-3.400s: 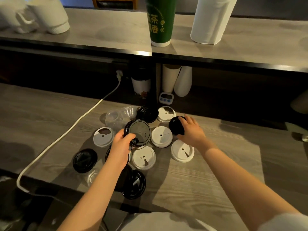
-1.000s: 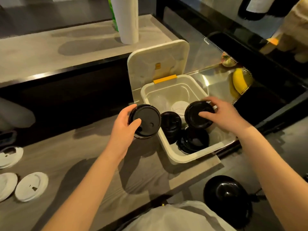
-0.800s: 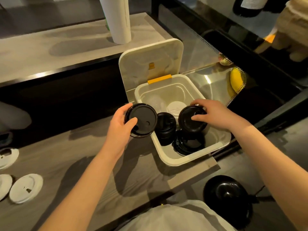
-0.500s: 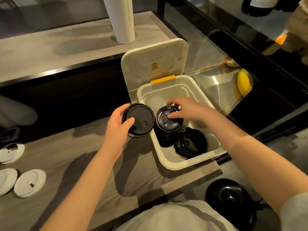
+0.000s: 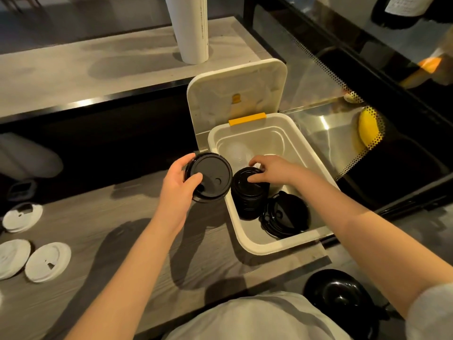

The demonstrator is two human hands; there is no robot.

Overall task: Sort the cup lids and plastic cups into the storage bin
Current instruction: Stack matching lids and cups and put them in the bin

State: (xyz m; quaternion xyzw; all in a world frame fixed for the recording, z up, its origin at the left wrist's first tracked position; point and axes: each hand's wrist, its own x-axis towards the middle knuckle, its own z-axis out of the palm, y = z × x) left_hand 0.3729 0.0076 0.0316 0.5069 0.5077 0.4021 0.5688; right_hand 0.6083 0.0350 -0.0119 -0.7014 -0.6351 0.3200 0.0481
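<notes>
Standing just right of the left hand (image 5: 180, 186), the storage bin (image 5: 257, 246) is seen open on the counter (image 5: 137, 217). Its hinged cover (image 5: 235, 94) is raised upright beyond the right hand (image 5: 272, 169), and a yellow latch (image 5: 247, 118) is shown at the far rim. A black lid (image 5: 209, 177) is gripped by the left hand, with the thumb laid across its top and the fingers curled behind its left edge. It is held tilted towards the camera, just outside the bin's left wall and beside the right hand. Inside the bin, a stack of black lids (image 5: 248, 200) is stood against the left wall. Its topmost lid is pinched by the right hand, thumb on the near part and fingertips hooked over the far rim. A lower pile of black lids (image 5: 284, 214) is laid flat below the right wrist, close against the stack. Something pale and translucent (image 5: 236, 153) is made out past the right hand's fingers; what it is cannot be told. Well to the left of the left forearm, three white lids (image 5: 47, 262) are spread flat on the counter. A white roll (image 5: 192, 28) is stood on the raised shelf far beyond the left hand. A black domed object (image 5: 340, 293) is seen under the right forearm, off the counter.
</notes>
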